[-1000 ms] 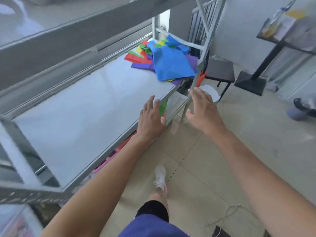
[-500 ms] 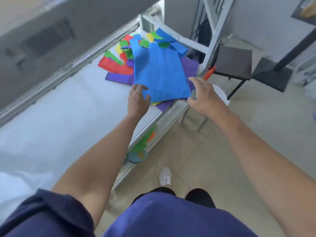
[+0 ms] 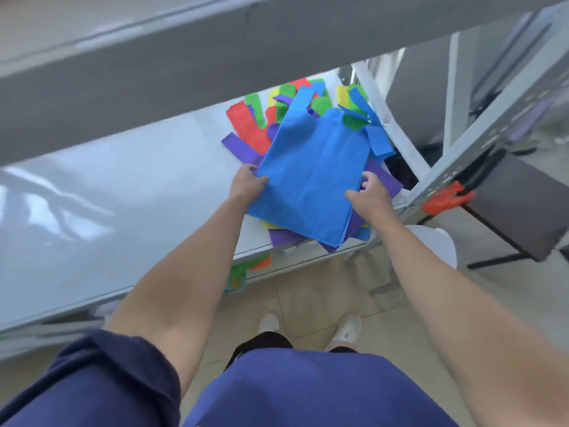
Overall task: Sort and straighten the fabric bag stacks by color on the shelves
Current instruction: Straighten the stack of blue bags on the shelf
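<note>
A mixed heap of fabric bags lies at the right end of the white shelf [image 3: 123, 192]. A blue bag [image 3: 311, 167] lies on top, over purple bags [image 3: 381, 177], a red bag [image 3: 246, 124], green handles [image 3: 320, 103] and a yellow edge [image 3: 271, 224]. My left hand [image 3: 248, 184] grips the blue bag's left edge with its thumb on top. At the bag's right edge my right hand [image 3: 368, 194] pinches the fabric. The heap's near corner hangs over the shelf's front edge.
An upper shelf beam [image 3: 215, 57] crosses overhead. The rack's right post [image 3: 455, 155] carries an orange clamp [image 3: 446, 198]. A dark stool [image 3: 520, 211] and a white round object [image 3: 437, 245] stand on the floor to the right. More coloured fabric [image 3: 252, 266] shows on the shelf below.
I have stepped closer to the heap. Both hands moved forward from the shelf's front edge and took hold of the blue bag at its left and right edges.
</note>
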